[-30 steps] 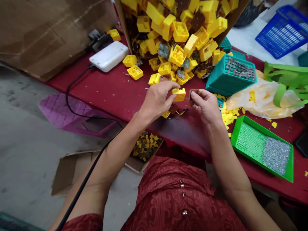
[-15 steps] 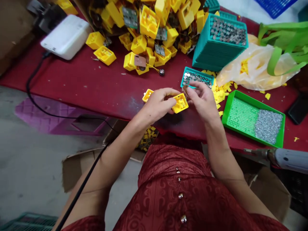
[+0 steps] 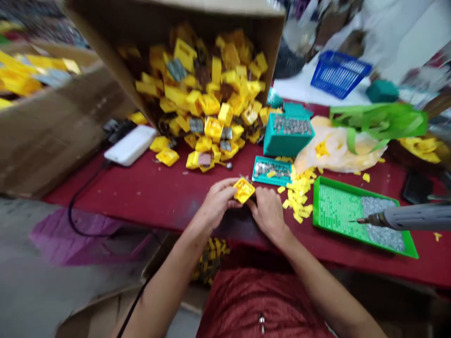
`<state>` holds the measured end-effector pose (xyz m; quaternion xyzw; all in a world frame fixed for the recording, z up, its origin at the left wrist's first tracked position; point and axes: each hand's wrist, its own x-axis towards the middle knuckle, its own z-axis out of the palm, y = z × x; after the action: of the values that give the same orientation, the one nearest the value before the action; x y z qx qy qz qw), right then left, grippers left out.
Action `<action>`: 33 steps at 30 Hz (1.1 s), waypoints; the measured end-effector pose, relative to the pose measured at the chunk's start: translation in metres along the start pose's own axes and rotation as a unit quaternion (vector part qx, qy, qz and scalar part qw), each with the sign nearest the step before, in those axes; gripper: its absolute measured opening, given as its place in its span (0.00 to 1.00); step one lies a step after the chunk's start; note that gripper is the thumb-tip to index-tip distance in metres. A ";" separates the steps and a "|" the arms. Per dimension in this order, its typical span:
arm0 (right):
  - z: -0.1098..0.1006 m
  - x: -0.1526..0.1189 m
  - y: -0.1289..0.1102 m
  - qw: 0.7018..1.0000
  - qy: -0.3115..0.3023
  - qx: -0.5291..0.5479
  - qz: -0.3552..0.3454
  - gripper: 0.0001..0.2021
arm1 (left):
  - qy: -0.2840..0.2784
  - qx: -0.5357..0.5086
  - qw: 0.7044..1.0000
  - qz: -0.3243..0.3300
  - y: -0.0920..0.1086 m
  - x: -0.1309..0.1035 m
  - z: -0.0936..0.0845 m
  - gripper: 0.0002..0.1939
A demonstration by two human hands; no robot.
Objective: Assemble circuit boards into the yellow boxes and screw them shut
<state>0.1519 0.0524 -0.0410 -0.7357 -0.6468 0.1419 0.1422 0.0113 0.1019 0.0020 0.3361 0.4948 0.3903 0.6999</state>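
Observation:
A small open yellow plastic case (image 3: 244,190) is gripped between the thumb and fingers of my left hand (image 3: 219,201), its hollow inside facing up. My right hand (image 3: 270,211) sits against the right side of the case with its fingers curled together; whatever is in them is hidden. Just beyond the hands lies a small teal tray (image 3: 259,178) of round silver metal pieces, with a yellow piece on top. Loose flat yellow pieces (image 3: 299,195) are scattered right of my right hand.
A cardboard box (image 3: 278,51) spills yellow cases with circuit boards at the back. Teal trays (image 3: 282,143) are stacked behind the small one. A green tray (image 3: 338,213) holds small grey metal parts, with an electric screwdriver (image 3: 416,217) hanging over it. A white device (image 3: 130,146) lies left.
The head view has tilted up, showing more of the table's back. My right hand has turned knuckles-up and closed in beside the case. The screwdriver now appears over the green tray.

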 end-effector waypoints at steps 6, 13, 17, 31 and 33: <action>0.014 0.007 0.020 0.992 0.022 0.093 -0.086 0.04 | -0.029 -0.063 0.997 -0.032 0.009 0.004 -0.008 0.13; 0.010 0.038 0.041 0.951 0.042 0.234 -0.198 0.05 | -0.053 -0.070 0.995 -0.040 0.029 -0.002 -0.013 0.09; 0.002 0.044 0.047 0.943 0.029 0.266 -0.196 0.09 | -0.039 -0.079 0.995 -0.036 0.043 -0.006 -0.013 0.07; -0.017 0.013 0.035 0.898 -0.037 0.437 -0.028 0.31 | -0.142 -0.055 0.987 -0.059 0.034 -0.064 0.004 0.15; -0.024 -0.002 0.041 0.798 -0.142 0.586 0.015 0.35 | -0.172 -0.038 0.980 -0.098 0.024 -0.069 0.009 0.17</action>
<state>0.1983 0.0448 -0.0346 -0.4926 -0.4421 0.5986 0.4511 0.0004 0.0517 0.0543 0.3216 0.3827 0.2751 0.8213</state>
